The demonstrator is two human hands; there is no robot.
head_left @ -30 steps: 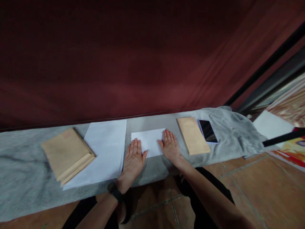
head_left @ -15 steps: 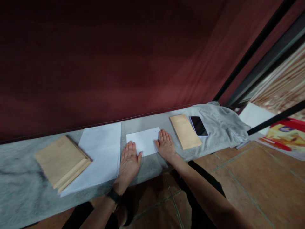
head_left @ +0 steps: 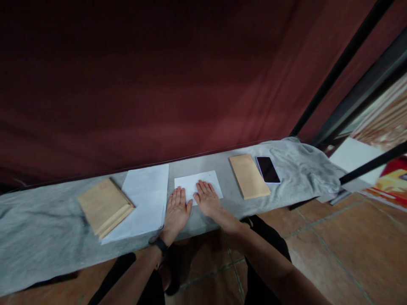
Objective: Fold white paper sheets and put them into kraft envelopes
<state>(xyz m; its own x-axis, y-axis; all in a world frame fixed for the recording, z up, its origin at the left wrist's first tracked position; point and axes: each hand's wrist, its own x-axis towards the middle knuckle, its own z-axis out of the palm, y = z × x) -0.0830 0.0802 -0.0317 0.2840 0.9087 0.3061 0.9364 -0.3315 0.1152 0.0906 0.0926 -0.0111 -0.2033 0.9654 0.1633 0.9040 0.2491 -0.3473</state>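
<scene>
A small white sheet point(head_left: 192, 183) lies flat on the cloth-covered desk point(head_left: 199, 222), directly in front of the seated person and between two groups of paper goods. The left hand point(head_left: 176, 212) is placed palm down, its fingers extended side by side over the lower left part of the sheet; the thumb is set wide. The right hand point(head_left: 207, 201) is likewise palm down, fingers straight and slightly spread over the sheet's lower middle, thumb pointing toward the left thumb with a narrow gap between. Neither hand grips anything. A dark watch point(head_left: 159, 245) is fitted to the left wrist; no maker's name can be read on it from where I stand. Left of the left hand, large white sheets point(head_left: 148, 199) lie on the desk, overlapped at their left side by a stack of brown envelopes point(head_left: 104, 205). The top envelope bears a faint reddish mark point(head_left: 104, 185), illegible from here. The small white sheet carries a tiny dark mark near its far edge, also unreadable. Right of the hands, a second brown stack point(head_left: 249, 176) lies at a slant, with a dark-screened phone point(head_left: 269, 170) just beside it. At far right, a red and yellow printed sheet point(head_left: 396, 182) shows above the tiled floor point(head_left: 337, 233); its lettering, if any, cannot be made out.
</scene>
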